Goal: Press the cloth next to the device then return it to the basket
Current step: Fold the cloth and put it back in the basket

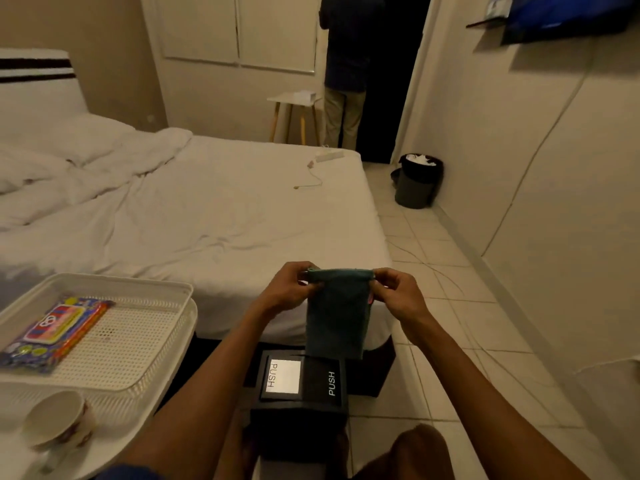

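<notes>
In the head view, a dark teal cloth [337,311] is held up by its top corners, pinched between the fingers of the left hand [289,289] and the right hand [398,294], both arms stretched forward. The cloth is hung flat above a black boxy device [301,389], its lower edge just over the top. "PUSH" is printed twice on the device, once on a lit white panel. A white perforated plastic basket [104,341] is seen at the left, with a colourful packet [52,332] lying in it, beside a white bed [207,209]
</notes>
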